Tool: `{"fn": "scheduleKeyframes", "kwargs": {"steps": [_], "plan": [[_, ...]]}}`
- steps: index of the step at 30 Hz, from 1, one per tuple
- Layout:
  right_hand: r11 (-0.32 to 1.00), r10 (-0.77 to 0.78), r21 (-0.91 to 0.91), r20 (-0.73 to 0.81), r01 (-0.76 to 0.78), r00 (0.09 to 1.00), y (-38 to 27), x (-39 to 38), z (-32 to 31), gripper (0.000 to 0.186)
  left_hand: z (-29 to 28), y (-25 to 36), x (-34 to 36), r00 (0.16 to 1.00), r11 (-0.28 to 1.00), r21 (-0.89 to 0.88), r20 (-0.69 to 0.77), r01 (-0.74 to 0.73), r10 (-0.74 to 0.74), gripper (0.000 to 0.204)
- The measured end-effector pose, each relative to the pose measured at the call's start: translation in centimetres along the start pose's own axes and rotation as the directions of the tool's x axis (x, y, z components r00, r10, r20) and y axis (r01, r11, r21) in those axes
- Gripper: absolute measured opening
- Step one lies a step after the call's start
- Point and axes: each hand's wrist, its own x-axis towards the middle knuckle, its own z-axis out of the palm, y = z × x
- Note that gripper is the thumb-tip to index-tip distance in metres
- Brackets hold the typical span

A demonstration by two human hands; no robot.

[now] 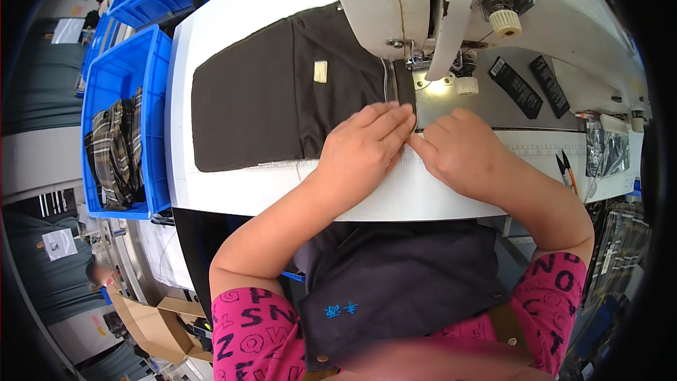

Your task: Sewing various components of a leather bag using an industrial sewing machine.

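Cloth panel (275, 106), dark, lies on the white table (240, 194), its right edge by the sewing machine (377, 0). Left hand (363, 148) flat, fingers together, on that edge; right hand (465, 152) curled just beside it, cannot tell whether it pinches cloth. Judged light, soft, floppy, apt to pucker or slide; best hold: press flat along the edge, near the grey strip (387, 79)

Looks like a garment workshop tbh. Got a white sewing machine (564, 25) on a worktable (261, 194), blue bins (156, 106) with plaid cloth (116, 155) left of the machine, black tags (517, 89) right beside it.
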Motion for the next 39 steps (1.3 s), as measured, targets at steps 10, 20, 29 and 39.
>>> {"fn": "scheduleKeyframes", "kwargs": {"steps": [10,20,29,39], "plan": [[0.995,0.092,-0.016,-0.098,-0.094,0.991,1.2,1.2,0.5,0.030,0.6,-2.1,1.8,0.999,0.999,0.054,-0.048,0.003,0.000,0.053],[0.992,0.119,-0.022,-0.147,-0.123,0.982,1.6,1.2,1.1,0.047,1.7,-3.1,2.1,0.990,0.999,0.029,-0.143,0.027,-0.022,0.037],[0.995,0.087,-0.044,-0.143,-0.094,0.986,1.3,1.1,1.2,0.051,1.1,-2.9,2.2,0.987,0.999,0.004,-0.159,0.037,-0.036,0.018],[0.994,0.092,-0.044,-0.137,-0.099,0.986,1.0,1.2,1.3,0.041,1.4,-3.6,2.3,0.978,0.998,0.026,-0.198,-0.060,0.064,0.022]]}}
